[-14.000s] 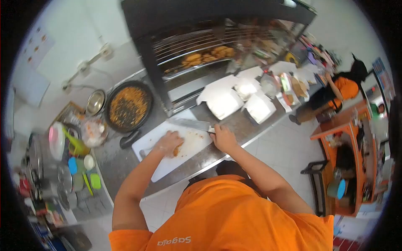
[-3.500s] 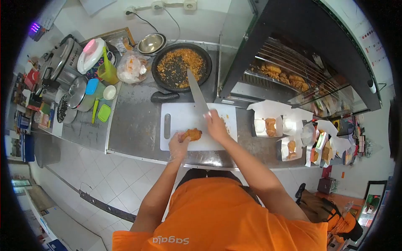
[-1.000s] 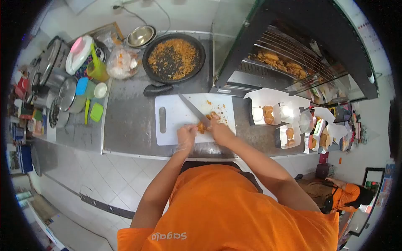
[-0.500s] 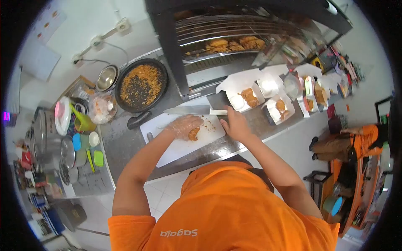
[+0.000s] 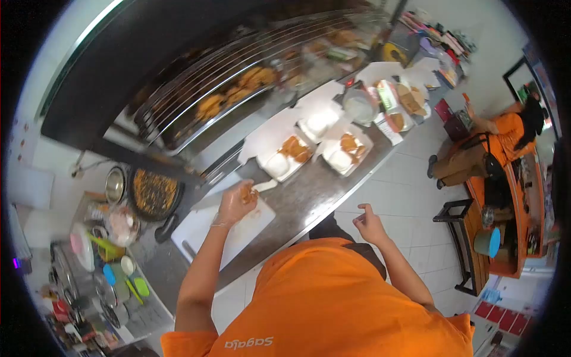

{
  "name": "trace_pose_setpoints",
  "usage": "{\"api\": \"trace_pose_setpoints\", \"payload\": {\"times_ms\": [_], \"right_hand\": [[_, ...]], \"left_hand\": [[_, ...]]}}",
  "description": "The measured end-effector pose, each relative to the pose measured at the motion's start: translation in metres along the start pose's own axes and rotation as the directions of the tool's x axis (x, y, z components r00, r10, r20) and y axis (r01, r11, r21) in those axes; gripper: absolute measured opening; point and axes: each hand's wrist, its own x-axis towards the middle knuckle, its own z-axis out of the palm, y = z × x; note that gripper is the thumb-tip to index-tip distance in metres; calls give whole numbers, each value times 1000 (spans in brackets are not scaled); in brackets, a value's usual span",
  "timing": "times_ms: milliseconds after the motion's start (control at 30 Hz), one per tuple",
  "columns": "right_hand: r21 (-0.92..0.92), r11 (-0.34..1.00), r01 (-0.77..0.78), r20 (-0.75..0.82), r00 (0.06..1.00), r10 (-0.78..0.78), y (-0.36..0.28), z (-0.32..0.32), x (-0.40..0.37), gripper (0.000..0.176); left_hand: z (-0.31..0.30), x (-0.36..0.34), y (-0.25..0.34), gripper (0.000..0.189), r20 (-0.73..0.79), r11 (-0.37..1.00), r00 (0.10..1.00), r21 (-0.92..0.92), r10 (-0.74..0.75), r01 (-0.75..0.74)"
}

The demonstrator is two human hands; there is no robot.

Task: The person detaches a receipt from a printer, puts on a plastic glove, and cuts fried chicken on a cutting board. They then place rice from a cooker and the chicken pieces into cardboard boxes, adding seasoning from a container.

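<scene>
My left hand [image 5: 235, 205], in a clear plastic glove, is closed on a piece of fried chicken [image 5: 246, 191] above the white cutting board [image 5: 253, 226]. Just beyond it lies the knife, its white handle [image 5: 265, 185] showing and its blade mostly hidden by the hand. Bare and empty, my right hand [image 5: 370, 225] hangs in front of the counter edge with its index finger stretched out and the others partly bent. Near the left hand stands an open white box [image 5: 253, 152] with rice and cut chicken. Beside it is a second such box [image 5: 363, 140].
A dark stone mortar [image 5: 173, 205] with brown sambal-like paste is left of the board. A glass warmer [image 5: 196, 140] with fried chicken stands behind. More boxes and a clear tub [image 5: 359, 106] line the counter. Another person [image 5: 505, 134] in orange stands at right.
My right hand has let go of the knife and moved back off the counter. My left hand has lifted chicken from the board. The view has turned toward the boxes.
</scene>
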Motion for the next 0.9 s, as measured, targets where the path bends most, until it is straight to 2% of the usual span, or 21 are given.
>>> {"api": "trace_pose_setpoints", "payload": {"times_ms": [33,67,100,167,200,267,300,367,400,467,500,567,633,700,733,767,833,867,900], "right_hand": [[7,1000,-5,-24,1000,5,7,-12,2,50],[26,1000,-5,-21,1000,5,11,-24,6,51],[45,999,-2,-14,1000,2,11,-37,12,51],[80,997,6,-34,999,-4,10,-64,24,50],[96,995,24,-50,999,-19,10,-77,31,49],[118,992,47,-75,996,-39,15,-101,45,49],[165,986,38,-79,997,-25,20,-110,52,48],[217,976,28,-91,996,-8,33,-128,65,48],[274,961,26,-78,997,-5,41,-136,70,48],[335,942,22,-86,996,7,56,-152,77,47],[327,945,18,-73,997,7,64,-158,81,47],[318,948,7,-73,997,17,73,-175,87,46],[262,964,32,-81,997,-12,55,-194,94,37],[204,977,62,-81,996,-46,28,-210,105,32],[144,985,95,-68,994,-86,11,-216,111,28],[189,969,158,-74,986,-147,-11,-217,116,26],[245,916,318,-59,948,-313,-51,-208,128,28],[258,874,412,-28,908,-419,-70,-198,134,31],[194,798,571,-58,819,-571,-85,-180,140,30]], "left_hand": [[4,23,28,52,-48,990,994,-107,-96,90],[9,52,52,51,-142,1000,990,7,-15,16],[18,83,70,51,-138,1000,990,12,1,1],[35,147,107,50,-254,997,967,-57,34,-50],[44,179,126,50,-254,997,966,-50,48,-63],[63,238,161,51,-154,999,987,-16,44,-47],[73,266,172,51,-154,998,987,-9,54,-57],[103,318,174,54,132,961,990,264,51,-84],[122,337,166,54,139,959,989,266,59,-95],[161,373,148,56,229,908,968,419,-103,-3],[170,384,140,56,240,908,967,418,-85,-24],[171,388,118,60,381,923,925,349,18,-161],[146,368,126,57,198,941,977,310,78,-138],[114,327,147,50,-2,999,999,-41,32,-32],[101,301,159,45,-58,969,994,-232,-96,80],[87,273,174,40,-86,892,969,-418,-230,175],[56,208,216,43,163,842,952,-443,-261,307],[53,181,223,44,280,825,937,-466,-207,321],[54,158,228,46,387,804,910,-488,-149,339]]}}
